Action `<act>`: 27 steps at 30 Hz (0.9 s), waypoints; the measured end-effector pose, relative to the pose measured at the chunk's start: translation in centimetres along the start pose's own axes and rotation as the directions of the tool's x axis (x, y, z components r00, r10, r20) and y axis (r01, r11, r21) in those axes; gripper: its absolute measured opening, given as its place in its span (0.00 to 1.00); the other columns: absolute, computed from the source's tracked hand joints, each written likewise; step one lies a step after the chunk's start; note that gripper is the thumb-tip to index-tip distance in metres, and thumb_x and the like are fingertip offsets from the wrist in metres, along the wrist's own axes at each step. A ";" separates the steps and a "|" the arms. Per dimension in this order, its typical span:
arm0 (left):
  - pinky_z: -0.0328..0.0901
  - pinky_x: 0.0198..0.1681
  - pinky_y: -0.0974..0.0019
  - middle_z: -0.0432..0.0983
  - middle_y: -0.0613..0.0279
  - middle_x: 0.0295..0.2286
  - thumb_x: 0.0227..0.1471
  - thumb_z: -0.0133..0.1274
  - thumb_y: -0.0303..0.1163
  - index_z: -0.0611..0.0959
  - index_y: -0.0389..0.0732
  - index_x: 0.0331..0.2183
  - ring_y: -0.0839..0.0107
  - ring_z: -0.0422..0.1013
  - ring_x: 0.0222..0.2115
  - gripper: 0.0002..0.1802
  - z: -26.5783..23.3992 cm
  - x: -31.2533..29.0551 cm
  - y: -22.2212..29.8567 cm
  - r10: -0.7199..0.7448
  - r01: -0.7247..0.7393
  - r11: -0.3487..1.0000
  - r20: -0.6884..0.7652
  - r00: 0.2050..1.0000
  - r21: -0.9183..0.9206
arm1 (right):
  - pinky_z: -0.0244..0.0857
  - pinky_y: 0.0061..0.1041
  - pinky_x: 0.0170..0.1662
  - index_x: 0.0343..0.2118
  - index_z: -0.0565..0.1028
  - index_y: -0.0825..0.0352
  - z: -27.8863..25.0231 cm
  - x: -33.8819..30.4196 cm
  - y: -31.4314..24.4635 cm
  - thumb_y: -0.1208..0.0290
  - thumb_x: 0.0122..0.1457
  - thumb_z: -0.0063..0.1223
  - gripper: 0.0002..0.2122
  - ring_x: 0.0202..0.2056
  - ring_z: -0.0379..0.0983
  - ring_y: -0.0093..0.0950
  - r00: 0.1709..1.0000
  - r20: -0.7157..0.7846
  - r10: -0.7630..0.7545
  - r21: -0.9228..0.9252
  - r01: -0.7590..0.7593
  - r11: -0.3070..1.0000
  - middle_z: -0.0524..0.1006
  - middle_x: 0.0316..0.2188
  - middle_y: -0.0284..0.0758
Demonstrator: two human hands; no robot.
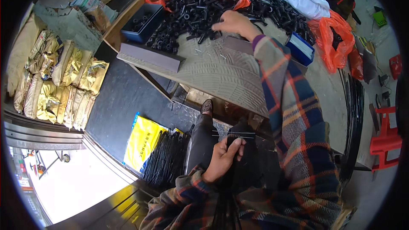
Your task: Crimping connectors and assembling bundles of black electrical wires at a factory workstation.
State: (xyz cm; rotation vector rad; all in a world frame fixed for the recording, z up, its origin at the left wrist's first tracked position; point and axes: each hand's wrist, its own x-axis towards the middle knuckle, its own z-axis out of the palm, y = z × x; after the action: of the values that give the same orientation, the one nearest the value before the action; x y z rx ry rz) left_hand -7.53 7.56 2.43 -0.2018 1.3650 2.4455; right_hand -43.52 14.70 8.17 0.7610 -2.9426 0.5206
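Observation:
My left hand [226, 155] is closed above my lap, thumb on top. A bundle of thin black rods [226, 213] runs down from it toward my body. Thin pale lines cross the dark patch just beyond its fingers; what they are I cannot make out. My right hand [236, 23] reaches across the table to the near edge of a heap of short black tubular parts [200, 10]. Its fingers are drawn together, and whatever lies between the fingertips is too small to name. A few small pale pins lie scattered on the grey tabletop [213, 68] below it.
A blue bin [142, 23] of black parts stands left of the heap, a blue box [300, 49] right. Orange plastic bags [336, 38] lie around. More black rods [164, 157] rest on a yellow sack [142, 140] by my leg. A red stool [385, 136] stands far right.

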 end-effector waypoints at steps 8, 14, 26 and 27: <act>0.60 0.22 0.75 0.70 0.56 0.21 0.56 0.37 0.34 0.64 0.38 0.37 0.76 0.64 0.18 0.10 -0.3 -0.4 -0.2 0.112 -0.119 0.979 -0.051 0.992 -0.166 | 0.51 0.13 0.15 0.31 0.68 0.67 -3.7 -16.1 -3.4 0.69 0.51 0.53 0.09 0.13 0.59 0.13 1.000 0.012 -0.024 0.762 0.006 0.648 0.70 0.18 0.29; 0.64 0.24 0.71 0.73 0.46 0.29 0.58 0.32 0.39 0.63 0.38 0.34 0.68 0.69 0.21 0.13 0.6 -0.9 -0.2 0.101 -0.098 0.975 0.007 0.995 -0.198 | 0.52 0.10 0.19 0.28 0.70 0.68 -3.4 -27.4 -4.7 0.75 0.47 0.58 0.08 0.16 0.59 0.12 0.992 0.124 -0.031 0.928 -0.105 0.357 0.69 0.19 0.28; 0.69 0.33 0.67 0.71 0.43 0.36 0.57 0.37 0.31 0.62 0.36 0.35 0.61 0.73 0.31 0.08 3.6 -3.5 -1.9 0.198 -0.195 0.978 0.035 0.980 -0.079 | 0.56 0.11 0.22 0.31 0.74 0.71 -2.3 -31.5 -5.5 0.74 0.50 0.53 0.07 0.19 0.62 0.13 0.993 0.095 -0.063 0.981 -0.083 0.174 0.74 0.26 0.32; 0.69 0.34 0.67 0.71 0.43 0.36 0.56 0.39 0.29 0.62 0.36 0.35 0.60 0.73 0.31 0.07 3.9 -3.8 -1.9 0.227 -0.224 0.971 0.039 0.973 -0.081 | 0.56 0.10 0.21 0.31 0.75 0.71 -2.3 -31.6 -5.6 0.74 0.50 0.53 0.07 0.18 0.62 0.13 0.991 0.111 -0.073 0.983 -0.099 0.152 0.75 0.26 0.33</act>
State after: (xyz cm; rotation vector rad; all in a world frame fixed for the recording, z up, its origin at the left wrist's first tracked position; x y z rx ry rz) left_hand -3.12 10.93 4.05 -0.0052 1.3401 2.6721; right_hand -13.21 25.38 7.66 0.7551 -2.2319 2.6562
